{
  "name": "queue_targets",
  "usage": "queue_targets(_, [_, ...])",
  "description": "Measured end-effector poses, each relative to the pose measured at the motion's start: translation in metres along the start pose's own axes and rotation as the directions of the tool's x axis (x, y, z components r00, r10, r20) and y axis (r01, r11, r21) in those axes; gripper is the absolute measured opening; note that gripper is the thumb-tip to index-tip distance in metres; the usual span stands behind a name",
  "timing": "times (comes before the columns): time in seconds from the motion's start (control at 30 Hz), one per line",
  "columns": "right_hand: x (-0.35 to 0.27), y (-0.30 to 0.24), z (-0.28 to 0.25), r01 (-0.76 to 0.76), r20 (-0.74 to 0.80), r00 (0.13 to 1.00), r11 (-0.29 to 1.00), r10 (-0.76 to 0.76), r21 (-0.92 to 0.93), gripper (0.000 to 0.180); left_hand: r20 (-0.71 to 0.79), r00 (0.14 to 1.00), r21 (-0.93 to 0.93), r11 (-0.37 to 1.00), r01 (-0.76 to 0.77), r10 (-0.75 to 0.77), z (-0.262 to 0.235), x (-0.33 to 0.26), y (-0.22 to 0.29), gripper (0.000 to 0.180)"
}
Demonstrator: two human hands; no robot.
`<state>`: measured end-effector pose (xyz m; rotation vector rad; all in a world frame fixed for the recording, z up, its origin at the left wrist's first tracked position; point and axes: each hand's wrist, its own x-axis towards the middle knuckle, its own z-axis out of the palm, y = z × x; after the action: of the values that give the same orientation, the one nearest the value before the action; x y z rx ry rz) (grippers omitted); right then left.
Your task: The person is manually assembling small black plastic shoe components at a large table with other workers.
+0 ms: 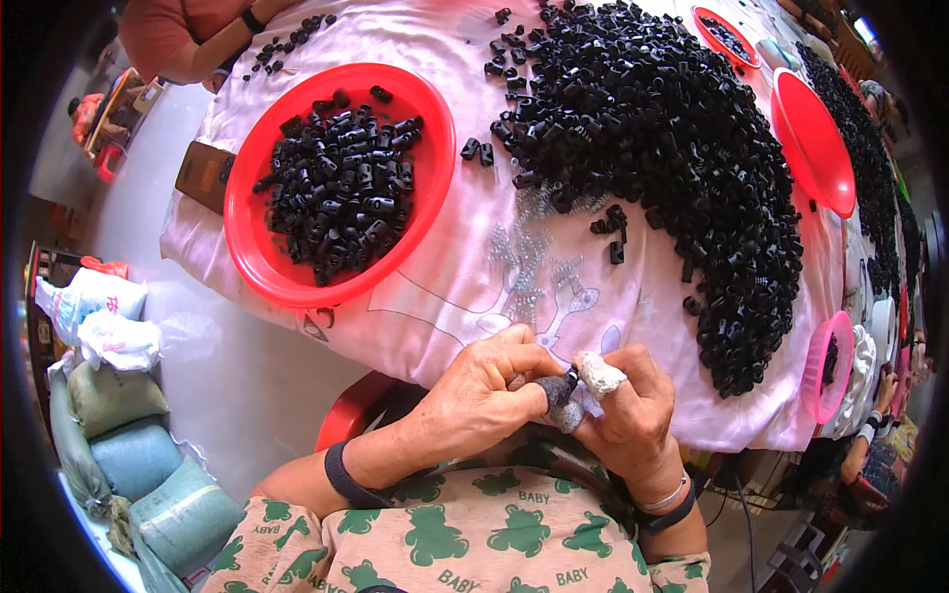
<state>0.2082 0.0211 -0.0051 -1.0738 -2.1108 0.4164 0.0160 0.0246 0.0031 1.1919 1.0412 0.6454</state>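
Observation:
My left hand (494,387) and my right hand (638,410) meet at the table's near edge, fingers pinched together around a small black cord lock (572,377). Most of that piece is hidden by the fingertips. Dark and grey coverings wrap fingertips at the pinch, and a white wrap (600,376) covers a right finger. Just beyond my hands lies a scatter of thin metal springs (524,262). A large heap of black cord-lock parts (652,128) spreads from the far side down to the right. At the left, a red basin (435,188) holds many black cord locks (341,188).
A pale pink patterned cloth (415,341) covers the table. A brown box (203,176) sits beside the basin. Another red basin (816,148) and a pink basket (828,366) stand at the right. Co-workers' arms (213,54) show at the far left and right. Stuffed sacks (129,405) lie at left.

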Motion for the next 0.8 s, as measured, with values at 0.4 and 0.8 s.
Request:
queue_targets(0.4, [0.0022,0.0013,-0.0016,-0.004,0.123,0.992,0.998,-0.004,0.063,0.024,-0.004,0.998,0.128,0.99,-0.063,0.064,0.001,0.0013,0.0007,0.013])
queue_targets(0.8, [0.0027,-0.0024,-0.0007,-0.016,0.081,0.997,1.0,0.014,0.016,0.02,-0.019,1.0,0.149,0.989,-0.021,0.024,0.0014,0.0,0.0053,0.013])
